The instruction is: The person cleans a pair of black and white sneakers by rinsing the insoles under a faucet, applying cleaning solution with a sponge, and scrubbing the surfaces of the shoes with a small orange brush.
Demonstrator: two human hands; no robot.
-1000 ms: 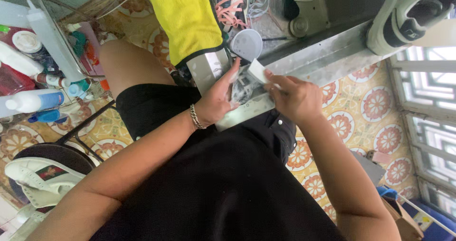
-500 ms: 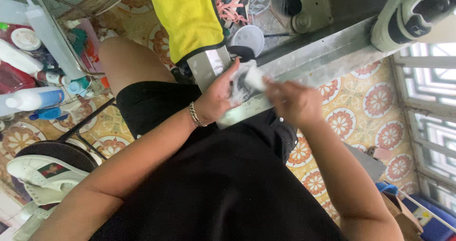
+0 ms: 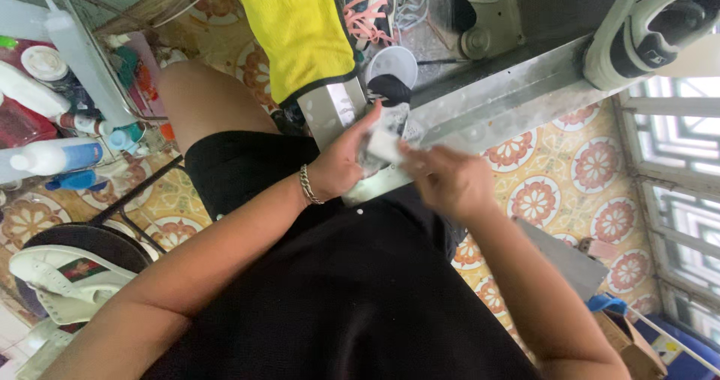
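L hand (image 3: 341,163) sat cupped w/ palm turned inward, thumb up near the dark toe (image 3: 388,89) of a shoe (image 3: 390,118), fingers wrapped round the shoe's side and clamped on it; metal bracelet (image 3: 307,184) at the wrist. L forearm ran from lower left up toward centre. R hand (image 3: 442,178) came in from the right, motion-blurred, fingertips pinched on a small white block (image 3: 384,145), prob. a sponge or eraser, pressed against the shoe just beside the L thumb.

Shoe lay on a metal bench edge (image 3: 510,95), over the lap, in front of black shorts (image 3: 247,166). Long axis ran roughly away from the person, toe pointing up-frame; heel end hidden by hands. White block's long axis tilted diag., upper left to lower right.

Yellow cloth (image 3: 296,28) hung above, bottles (image 3: 52,157) far left, another sneaker (image 3: 645,28) upper right on the bench.
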